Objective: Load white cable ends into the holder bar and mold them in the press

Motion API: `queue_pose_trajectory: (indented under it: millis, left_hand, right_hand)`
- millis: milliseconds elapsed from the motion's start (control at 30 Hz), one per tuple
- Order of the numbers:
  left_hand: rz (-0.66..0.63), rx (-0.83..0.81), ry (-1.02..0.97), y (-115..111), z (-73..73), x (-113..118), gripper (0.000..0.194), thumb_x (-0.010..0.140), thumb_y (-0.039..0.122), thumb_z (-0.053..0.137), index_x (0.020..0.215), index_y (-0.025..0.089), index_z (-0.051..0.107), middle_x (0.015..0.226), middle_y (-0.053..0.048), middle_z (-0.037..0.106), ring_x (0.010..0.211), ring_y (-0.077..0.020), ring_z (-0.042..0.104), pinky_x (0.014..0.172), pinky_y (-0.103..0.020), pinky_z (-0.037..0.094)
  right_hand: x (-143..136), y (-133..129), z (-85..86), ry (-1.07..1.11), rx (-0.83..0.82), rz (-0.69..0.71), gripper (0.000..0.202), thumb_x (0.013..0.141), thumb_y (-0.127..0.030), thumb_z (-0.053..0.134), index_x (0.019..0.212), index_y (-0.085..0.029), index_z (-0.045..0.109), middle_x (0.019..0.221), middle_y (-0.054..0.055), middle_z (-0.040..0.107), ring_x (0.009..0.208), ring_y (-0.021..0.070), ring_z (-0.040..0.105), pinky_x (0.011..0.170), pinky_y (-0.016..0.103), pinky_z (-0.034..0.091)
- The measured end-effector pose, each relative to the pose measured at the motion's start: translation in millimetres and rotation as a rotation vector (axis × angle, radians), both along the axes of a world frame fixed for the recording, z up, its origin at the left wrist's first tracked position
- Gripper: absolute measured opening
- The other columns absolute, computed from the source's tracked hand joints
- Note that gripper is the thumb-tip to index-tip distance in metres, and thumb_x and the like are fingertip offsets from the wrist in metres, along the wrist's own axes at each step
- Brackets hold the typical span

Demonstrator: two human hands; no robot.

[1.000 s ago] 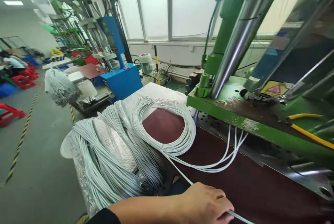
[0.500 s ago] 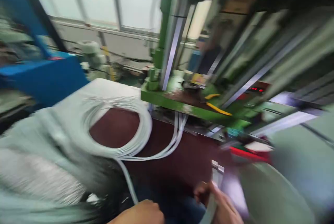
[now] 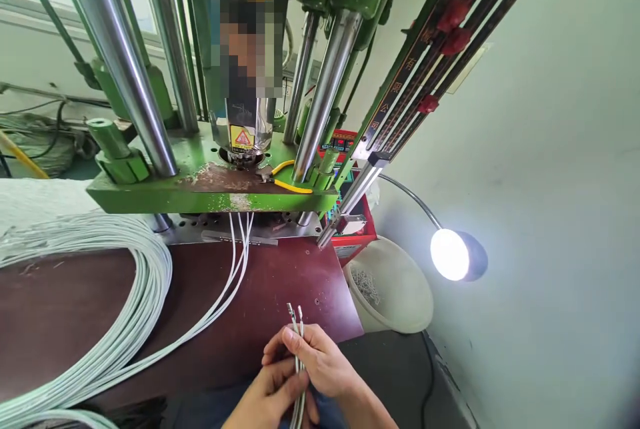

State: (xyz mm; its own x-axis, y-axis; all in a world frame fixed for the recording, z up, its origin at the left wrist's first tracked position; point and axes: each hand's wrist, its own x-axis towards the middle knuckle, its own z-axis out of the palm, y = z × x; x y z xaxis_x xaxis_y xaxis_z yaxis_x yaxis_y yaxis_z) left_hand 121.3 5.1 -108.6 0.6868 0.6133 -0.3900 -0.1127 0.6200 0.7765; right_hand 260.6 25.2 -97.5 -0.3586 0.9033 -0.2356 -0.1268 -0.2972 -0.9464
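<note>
Two thin white cables [image 3: 299, 330] with small bare metal ends point up between my hands, just in front of the table edge. My right hand [image 3: 327, 364] pinches them near the tips, its thumb lying along them. Lower down, my left hand [image 3: 274, 392] is closed around the same cables, thumb across them. Their lower lengths drop out of view at the bottom. On the left of the brown table [image 3: 200, 276] lies a large coil of white cable [image 3: 150, 282]. Several white strands [image 3: 230, 289] run from it to the underside of the green press plate [image 3: 210, 201].
Yellow-handled pliers [image 3: 290, 182] lie on the press plate among pale scraps. Steel columns [image 3: 325, 102] rise from it. A red control box [image 3: 353, 242], a pale bin [image 3: 405, 289] holding scraps and a lit lamp [image 3: 450, 254] stand to the right.
My view has swung right towards the press and steadied. My hands were apart, the right holding the cables; now they are together, with the left also on the cables.
</note>
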Motion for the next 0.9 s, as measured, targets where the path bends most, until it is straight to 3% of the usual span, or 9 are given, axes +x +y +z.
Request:
queue_pose_trajectory:
  millis: [67, 167, 367, 467, 600, 667, 800, 833, 900]
  left_hand:
    - [0.069, 0.000, -0.012, 1, -0.7, 10, 0.054, 0.080, 0.067, 0.054, 0.068, 0.015, 0.061, 0.052, 0.000, 0.057, 0.041, -0.0092, 0.043, 0.046, -0.023, 0.030]
    - [0.069, -0.041, -0.026, -1, -3.0, 18, 0.050, 0.078, 0.065, 0.059, 0.076, 0.015, 0.062, 0.051, -0.001, 0.060, 0.036, -0.0086, 0.041, 0.041, -0.022, 0.025]
    - [0.125, -0.113, -0.023, -2, -3.4, 12, 0.054, 0.075, 0.068, 0.059, 0.069, 0.015, 0.062, 0.052, -0.001, 0.059, 0.039, -0.0094, 0.044, 0.041, -0.022, 0.027]
    - [0.121, -0.129, -0.053, -3, -4.1, 12, 0.050, 0.076, 0.065, 0.061, 0.078, 0.015, 0.064, 0.053, 0.000, 0.060, 0.036, -0.0076, 0.040, 0.039, -0.021, 0.023]
    - [0.051, -0.180, -0.097, -6, -7.2, 15, 0.047, 0.077, 0.060, 0.064, 0.088, 0.014, 0.066, 0.045, 0.003, 0.054, 0.034, -0.0074, 0.039, 0.038, -0.020, 0.022]
    - [0.056, -0.214, -0.128, -4, -7.7, 17, 0.044, 0.077, 0.057, 0.065, 0.085, 0.014, 0.066, 0.047, 0.002, 0.056, 0.035, -0.0081, 0.041, 0.039, -0.020, 0.025]
    - [0.147, -0.223, -0.184, 8, -3.6, 16, 0.045, 0.077, 0.055, 0.065, 0.062, 0.012, 0.064, 0.052, -0.003, 0.058, 0.042, -0.0101, 0.049, 0.044, -0.023, 0.036]
    - [0.188, -0.218, -0.182, 12, -1.6, 15, 0.045, 0.077, 0.053, 0.066, 0.060, 0.012, 0.064, 0.052, -0.004, 0.058, 0.043, -0.0103, 0.050, 0.045, -0.023, 0.037]
    - [0.288, -0.215, -0.165, 19, 3.4, 11, 0.036, 0.075, 0.048, 0.070, 0.069, 0.012, 0.067, 0.055, -0.003, 0.060, 0.045, -0.0102, 0.050, 0.047, -0.023, 0.038]
  right_hand:
    - [5, 2, 2.2, -0.009, 0.027, -0.070, 0.047, 0.087, -0.057, 0.058, 0.104, -0.014, 0.066, 0.090, 0.009, 0.069, 0.078, 0.0161, 0.064, 0.073, 0.029, 0.051]
    - [17, 7, 9.7, -0.045, 0.104, -0.169, 0.051, 0.084, -0.047, 0.067, 0.125, -0.018, 0.056, 0.100, 0.008, 0.069, 0.076, 0.0143, 0.064, 0.070, 0.028, 0.051]
    - [31, 11, 21.1, -0.338, 0.213, -0.241, 0.035, 0.086, -0.043, 0.066, 0.111, -0.019, 0.066, 0.103, 0.008, 0.070, 0.089, 0.0184, 0.065, 0.079, 0.031, 0.052]
    - [27, 13, 19.2, -0.403, 0.212, -0.190, 0.035, 0.087, -0.046, 0.063, 0.108, -0.018, 0.068, 0.097, 0.007, 0.071, 0.088, 0.0186, 0.065, 0.078, 0.030, 0.052]
    - [23, 17, 20.4, -0.342, 0.272, -0.176, 0.039, 0.090, -0.041, 0.059, 0.123, -0.018, 0.060, 0.111, 0.009, 0.069, 0.091, 0.0182, 0.067, 0.078, 0.030, 0.053]
    - [23, 19, 27.4, -0.404, 0.328, -0.081, 0.038, 0.092, -0.036, 0.057, 0.126, -0.020, 0.060, 0.115, 0.008, 0.068, 0.092, 0.0173, 0.067, 0.081, 0.030, 0.053]
    - [23, 29, 44.6, -0.545, 0.400, 0.416, 0.032, 0.094, -0.038, 0.053, 0.117, -0.021, 0.068, 0.108, 0.005, 0.071, 0.093, 0.0176, 0.068, 0.083, 0.028, 0.052]
    - [21, 37, 46.6, -0.563, 0.411, 0.454, 0.032, 0.095, -0.039, 0.051, 0.116, -0.021, 0.068, 0.107, 0.005, 0.072, 0.093, 0.0173, 0.068, 0.082, 0.026, 0.052]
    - [14, 59, 45.8, -0.652, 0.470, 0.350, 0.033, 0.098, -0.038, 0.047, 0.116, -0.020, 0.067, 0.107, 0.004, 0.071, 0.095, 0.0168, 0.067, 0.081, 0.026, 0.052]
